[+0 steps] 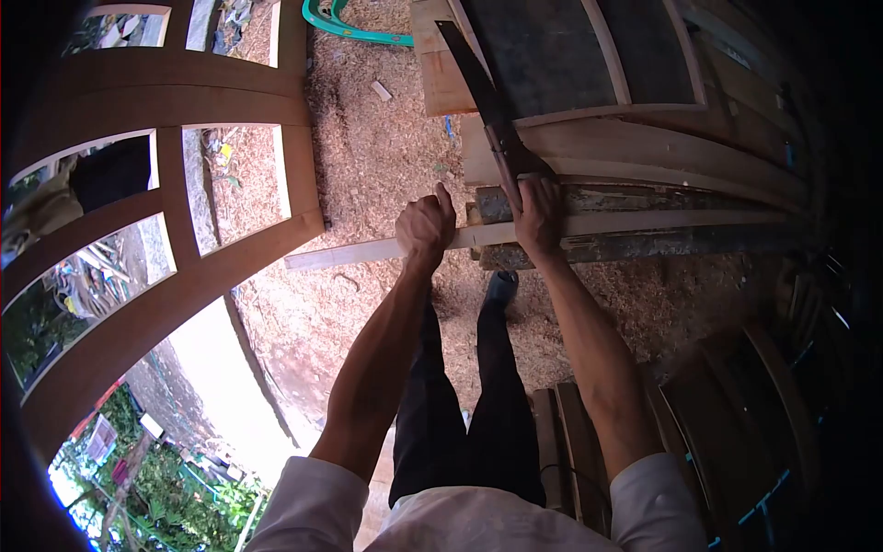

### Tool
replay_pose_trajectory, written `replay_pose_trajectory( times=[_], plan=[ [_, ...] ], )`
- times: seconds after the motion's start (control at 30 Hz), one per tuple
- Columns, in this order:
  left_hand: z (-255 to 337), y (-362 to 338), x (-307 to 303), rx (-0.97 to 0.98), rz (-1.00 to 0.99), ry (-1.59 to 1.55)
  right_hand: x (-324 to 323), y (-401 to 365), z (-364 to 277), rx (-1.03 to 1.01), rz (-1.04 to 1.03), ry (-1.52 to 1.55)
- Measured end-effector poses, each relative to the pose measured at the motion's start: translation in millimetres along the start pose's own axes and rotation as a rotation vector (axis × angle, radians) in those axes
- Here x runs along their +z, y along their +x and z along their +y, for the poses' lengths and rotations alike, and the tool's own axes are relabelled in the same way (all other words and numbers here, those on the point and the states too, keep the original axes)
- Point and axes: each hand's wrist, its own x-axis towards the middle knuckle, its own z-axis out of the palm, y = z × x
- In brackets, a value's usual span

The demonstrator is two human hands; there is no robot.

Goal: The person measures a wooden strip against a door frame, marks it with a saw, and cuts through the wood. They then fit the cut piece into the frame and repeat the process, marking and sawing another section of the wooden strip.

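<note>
Leftmost, one big brown wood frame [81,83] is standing, with five square-like holes showing, and green leaves [184,501] are peeking out below it. Next, curly wood bits are covering the dirt floor [363,147]. Near the top edge of that floor, one bendy green plastic thing [359,35] is lying, and one little wood chip [382,90] is resting below it. One long, flat, pale wood strip [354,253] is poking out past the left ends of two dark, rough beams [635,245]. The left hand [426,225] is closing around the strip, with its thumb sticking up. One dark shoe [501,286] is showing below the beams' left ends. The right hand [540,210] is gripping the handle of one saw [471,75], just above the strip. The saw's long, thin, dark blade is slanting up and left, crossing the left side of one dark panel [552,55] with wood edges. Wide, smooth boards [635,147] are lying between that panel and the beams. At the bottom right, more boards [572,442] are sitting in shadow, too dim to count.
</note>
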Motion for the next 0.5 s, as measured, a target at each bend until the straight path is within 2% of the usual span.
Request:
replay_pose_trajectory(
  times=[0.17, 0.23, 0.5],
  plan=[
    [4, -3, -1, 0.036, 0.067, -0.073, 4, -3, 4, -0.008, -0.038, -0.016],
    [0, 2, 5, 0.017, 0.021, 0.007, 5, -2, 3, -0.024, -0.04, -0.008],
    [1, 5, 6, -0.007, -0.009, -0.024, 4, 0, 2, -0.001, -0.056, 0.0]
  ],
)
